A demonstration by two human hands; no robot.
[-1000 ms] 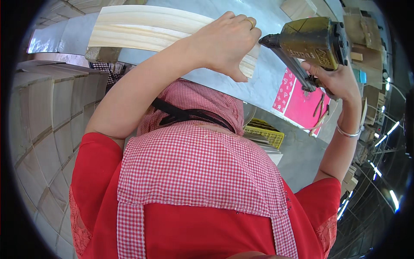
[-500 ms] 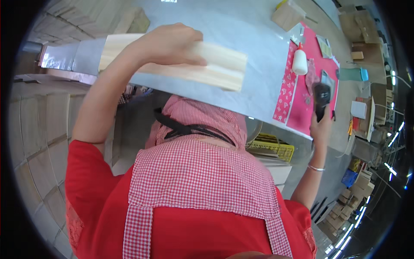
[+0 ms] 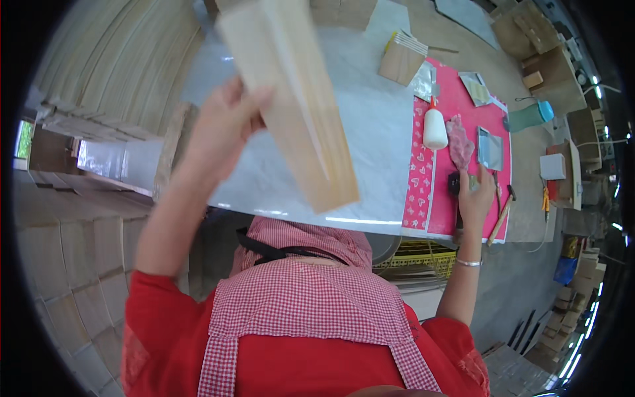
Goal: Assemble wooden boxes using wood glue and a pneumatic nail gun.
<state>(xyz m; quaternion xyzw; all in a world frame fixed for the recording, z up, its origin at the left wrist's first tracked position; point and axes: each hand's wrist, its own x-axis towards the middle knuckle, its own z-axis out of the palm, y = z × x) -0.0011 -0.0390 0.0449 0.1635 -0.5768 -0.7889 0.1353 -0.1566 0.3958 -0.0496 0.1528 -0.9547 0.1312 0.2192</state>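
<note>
My left hand (image 3: 228,126) is closed on the near-left edge of a pale wooden board (image 3: 301,112), thumb and fingers gripping it. The board is lifted and tilted over the grey tabletop, its upper end smeared by motion. At the right, my right hand (image 3: 475,205) is low over the pink mat (image 3: 444,205), its fingertips apart. Beside its thumb lies a black-headed tool (image 3: 454,184), partly hidden by the hand; its exact kind cannot be made out. A hammer (image 3: 501,215) with a wooden handle rests just right of that hand. Ahead of the fingers lies a crumpled pink cloth (image 3: 460,142).
A white glue bottle (image 3: 434,128) with a red tip stands on the mat. Behind it is a wooden block (image 3: 402,58). A teal bottle (image 3: 531,117) lies farther right. Tall board stacks (image 3: 126,73) border the left side. A yellow crate (image 3: 417,258) sits below the table edge.
The board has risen off the table and swung from lying crosswise to steeply slanted. My right hand has lowered the black tool to the mat, and its fingers have loosened.
</note>
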